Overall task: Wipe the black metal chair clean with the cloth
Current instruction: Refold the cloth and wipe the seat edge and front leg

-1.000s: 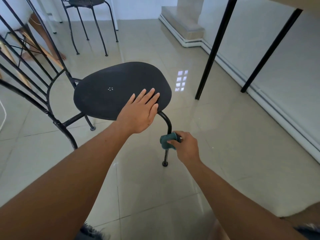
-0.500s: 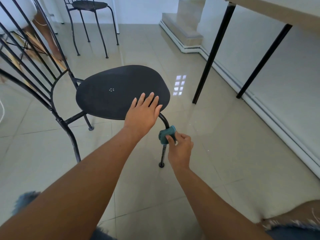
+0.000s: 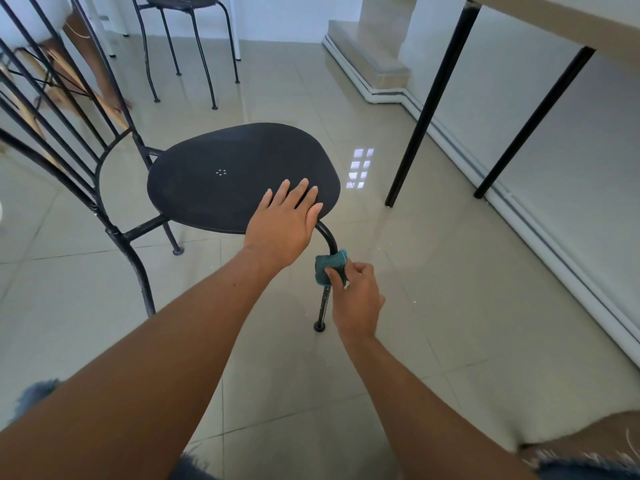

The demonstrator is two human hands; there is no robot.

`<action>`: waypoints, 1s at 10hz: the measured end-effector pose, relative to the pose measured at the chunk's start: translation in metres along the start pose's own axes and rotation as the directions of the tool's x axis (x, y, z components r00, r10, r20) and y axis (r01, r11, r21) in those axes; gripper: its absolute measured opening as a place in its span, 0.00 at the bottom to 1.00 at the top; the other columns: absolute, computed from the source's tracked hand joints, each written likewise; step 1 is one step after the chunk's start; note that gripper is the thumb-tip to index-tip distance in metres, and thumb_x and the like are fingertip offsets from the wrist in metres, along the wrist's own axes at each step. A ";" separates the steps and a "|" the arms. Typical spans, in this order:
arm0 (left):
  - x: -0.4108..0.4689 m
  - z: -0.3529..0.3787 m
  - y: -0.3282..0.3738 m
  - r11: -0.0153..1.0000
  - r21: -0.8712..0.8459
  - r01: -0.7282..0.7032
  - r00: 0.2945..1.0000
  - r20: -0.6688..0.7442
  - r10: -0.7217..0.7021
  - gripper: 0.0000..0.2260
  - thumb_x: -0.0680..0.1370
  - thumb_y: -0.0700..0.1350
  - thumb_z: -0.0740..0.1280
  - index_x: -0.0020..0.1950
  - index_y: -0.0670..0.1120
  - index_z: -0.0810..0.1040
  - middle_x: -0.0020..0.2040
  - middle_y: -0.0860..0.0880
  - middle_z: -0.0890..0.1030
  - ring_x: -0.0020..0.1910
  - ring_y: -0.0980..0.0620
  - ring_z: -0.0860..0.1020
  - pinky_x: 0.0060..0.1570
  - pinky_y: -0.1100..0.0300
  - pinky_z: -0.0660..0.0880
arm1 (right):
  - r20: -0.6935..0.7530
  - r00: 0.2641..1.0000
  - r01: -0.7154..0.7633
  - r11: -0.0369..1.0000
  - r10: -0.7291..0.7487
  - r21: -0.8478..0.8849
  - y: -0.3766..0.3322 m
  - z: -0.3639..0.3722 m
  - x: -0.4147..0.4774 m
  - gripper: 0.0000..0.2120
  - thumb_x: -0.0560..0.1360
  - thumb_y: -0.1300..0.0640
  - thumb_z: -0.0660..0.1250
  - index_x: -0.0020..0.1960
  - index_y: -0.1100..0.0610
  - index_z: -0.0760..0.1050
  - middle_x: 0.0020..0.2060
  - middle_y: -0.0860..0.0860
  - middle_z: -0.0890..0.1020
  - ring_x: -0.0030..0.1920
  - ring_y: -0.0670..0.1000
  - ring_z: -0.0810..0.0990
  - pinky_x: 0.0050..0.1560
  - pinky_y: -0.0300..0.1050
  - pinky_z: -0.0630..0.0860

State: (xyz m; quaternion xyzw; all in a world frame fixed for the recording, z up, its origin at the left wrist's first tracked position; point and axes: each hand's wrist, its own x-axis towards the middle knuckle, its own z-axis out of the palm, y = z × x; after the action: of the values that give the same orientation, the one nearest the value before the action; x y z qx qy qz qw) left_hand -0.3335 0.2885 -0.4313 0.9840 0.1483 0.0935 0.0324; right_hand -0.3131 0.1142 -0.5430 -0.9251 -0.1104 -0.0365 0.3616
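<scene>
While my left hand [image 3: 282, 220] lies flat, fingers straight, on the seat edge of the black metal chair [image 3: 225, 174], my right hand [image 3: 356, 299] pinches the cloth [image 3: 327, 268] round the near front leg [image 3: 323, 308], just below its bend. Lower leg and the rest of the frame probably left to do. Can't judge seat cleanliness from this angle.

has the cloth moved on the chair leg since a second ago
Yes. The cloth has slid up the front chair leg, away from its foot and toward the seat.
</scene>
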 end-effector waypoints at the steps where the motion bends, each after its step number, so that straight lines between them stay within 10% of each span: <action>1: 0.000 0.001 0.000 1.000 -0.002 0.002 1.000 0.001 -0.002 0.28 0.89 0.59 0.40 0.88 0.53 0.53 0.88 0.52 0.55 0.87 0.45 0.52 0.85 0.43 0.53 | 0.056 0.996 -0.074 0.997 0.076 -0.029 0.017 0.016 -0.002 0.11 0.84 0.45 0.70 0.59 0.51 0.82 0.53 0.43 0.75 0.45 0.47 0.78 0.60 0.51 0.69; 4: 0.002 0.001 0.000 1.000 -0.013 -0.007 1.000 -0.001 0.007 0.29 0.89 0.59 0.39 0.88 0.52 0.54 0.88 0.52 0.56 0.87 0.44 0.52 0.85 0.43 0.53 | 0.182 0.945 -0.280 0.960 0.272 0.016 0.034 0.040 0.011 0.14 0.77 0.40 0.74 0.49 0.50 0.84 0.39 0.46 0.83 0.43 0.52 0.84 0.53 0.53 0.77; 7: -0.002 -0.004 0.001 0.999 -0.031 -0.017 1.000 -0.002 0.017 0.29 0.89 0.58 0.39 0.88 0.51 0.56 0.88 0.50 0.57 0.87 0.43 0.53 0.84 0.42 0.53 | 0.033 0.999 -0.021 0.995 0.018 0.097 0.016 0.009 0.016 0.13 0.80 0.41 0.73 0.55 0.50 0.85 0.49 0.44 0.75 0.51 0.49 0.78 0.55 0.54 0.74; 10: -0.001 -0.002 0.000 1.000 -0.026 -0.011 1.000 -0.020 0.010 0.29 0.89 0.59 0.39 0.88 0.51 0.55 0.88 0.51 0.57 0.87 0.44 0.53 0.84 0.42 0.53 | 0.122 0.990 -0.069 0.997 0.072 -0.030 0.047 0.041 0.004 0.12 0.81 0.44 0.72 0.61 0.48 0.84 0.51 0.42 0.74 0.58 0.50 0.77 0.54 0.50 0.62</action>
State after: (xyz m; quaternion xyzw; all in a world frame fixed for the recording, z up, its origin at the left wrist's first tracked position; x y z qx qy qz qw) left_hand -0.3346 0.2879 -0.4297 0.9833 0.1421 0.1052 0.0431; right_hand -0.2985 0.1093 -0.6033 -0.9335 -0.0994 0.0320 0.3431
